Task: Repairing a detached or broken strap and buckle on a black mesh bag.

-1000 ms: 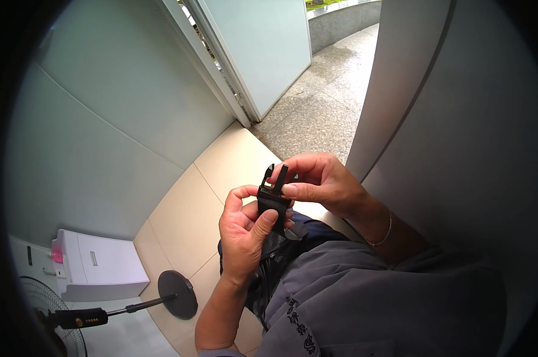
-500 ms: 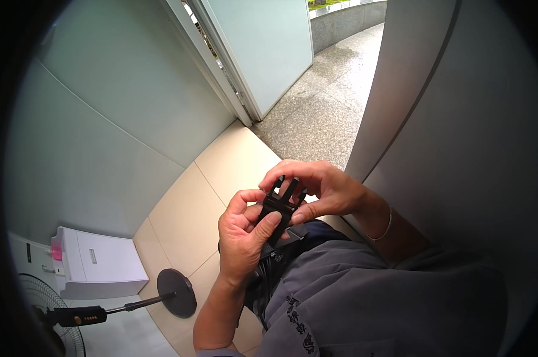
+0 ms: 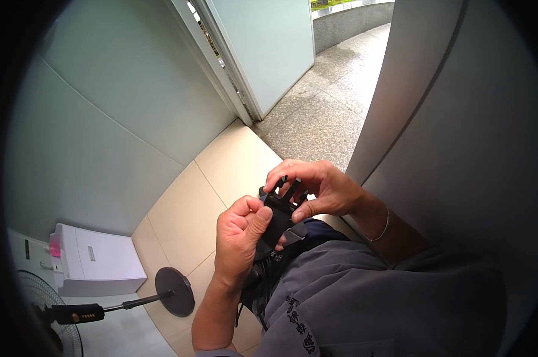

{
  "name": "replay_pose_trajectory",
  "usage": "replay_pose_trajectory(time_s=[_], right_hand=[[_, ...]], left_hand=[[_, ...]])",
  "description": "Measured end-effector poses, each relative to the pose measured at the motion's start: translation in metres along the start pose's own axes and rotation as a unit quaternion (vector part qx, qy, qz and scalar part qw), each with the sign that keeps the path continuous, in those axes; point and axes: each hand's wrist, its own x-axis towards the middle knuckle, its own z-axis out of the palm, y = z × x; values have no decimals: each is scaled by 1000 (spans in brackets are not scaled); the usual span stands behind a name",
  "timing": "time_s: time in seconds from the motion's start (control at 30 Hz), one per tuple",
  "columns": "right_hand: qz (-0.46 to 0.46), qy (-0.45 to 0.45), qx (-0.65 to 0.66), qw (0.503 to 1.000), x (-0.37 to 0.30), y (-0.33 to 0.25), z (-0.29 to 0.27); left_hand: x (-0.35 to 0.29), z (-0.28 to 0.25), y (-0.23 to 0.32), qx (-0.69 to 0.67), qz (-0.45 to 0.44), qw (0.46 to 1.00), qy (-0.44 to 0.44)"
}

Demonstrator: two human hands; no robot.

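Observation:
In front of my waist is a black plastic side-release buckle [image 3: 284,203], its pronged half pointing away from me. My right hand [image 3: 331,189] grips it from the right, with the thumb on the near edge and the fingers curled around the far side. A wide black webbing strap [image 3: 272,228] runs from the buckle back toward my body. My left hand [image 3: 235,239] pinches the strap's left edge just below the buckle, thumb on top and fingers curled. The strap's underside is hidden.
A standing fan [image 3: 78,313] with a round black base [image 3: 175,291] is at the lower left, beside a white cabinet [image 3: 105,256]. Pale panels [image 3: 120,89] enclose the left, and a grey wall [image 3: 459,149] the right. A doorway opens onto stone paving [image 3: 316,113].
My left thumb has shifted left off the middle of the strap to its edge, exposing more webbing below the buckle. The right hand keeps its grip with little movement.

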Motion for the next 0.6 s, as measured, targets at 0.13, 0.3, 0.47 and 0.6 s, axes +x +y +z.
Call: replay_pose_trajectory(time_s=[0.13, 0.3, 0.47, 0.6], right_hand=[[9, 23, -5, 1000, -1, 5, -2], [-21, 27, -21, 999, -1, 13, -6], [-11, 8, 22, 1000, 0, 10, -5], [0, -6, 82, 997, 3, 14, 3]], left_hand=[[-5, -4, 2, 10, 1, 1000, -10], [-12, -18, 0, -56, 5, 997, -57], [-19, -37, 1, -35, -66, 987, -140], [-15, -28, 4, -37, -67, 988, -137]])
